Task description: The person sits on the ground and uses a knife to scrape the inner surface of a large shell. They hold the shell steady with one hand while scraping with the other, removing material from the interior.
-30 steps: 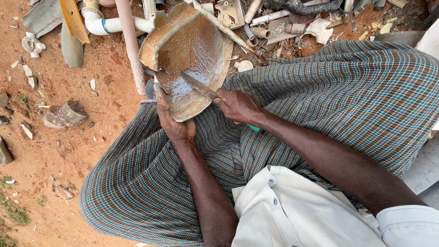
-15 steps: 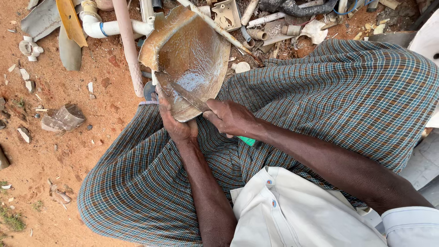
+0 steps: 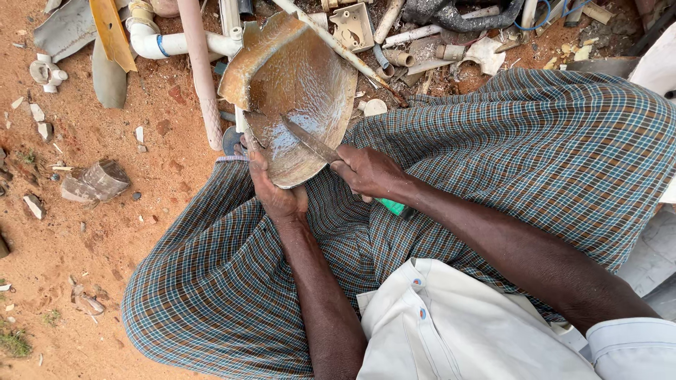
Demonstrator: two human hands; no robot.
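A rusty brown curved shell piece [image 3: 299,84], like a broken pot or husk, rests over my lap. My left hand [image 3: 273,191] grips its near left edge from below. My right hand [image 3: 367,171] is closed on a knife with a green handle [image 3: 393,207]. The knife's blade [image 3: 310,138] lies flat across the inside of the shell, pointing up and to the left. Both forearms reach forward over a checked blue and brown cloth [image 3: 493,155] covering my legs.
White plastic pipes [image 3: 201,70] and pipe fittings [image 3: 151,39] lie on red sandy ground beyond the shell. Scrap pieces, a black hose [image 3: 458,17] and broken bits fill the top. A grey stone lump [image 3: 95,181] lies at left.
The knife blade has slid across the shell's inner surface, and my right hand has shifted slightly right and down. My left hand keeps its hold on the shell's edge.
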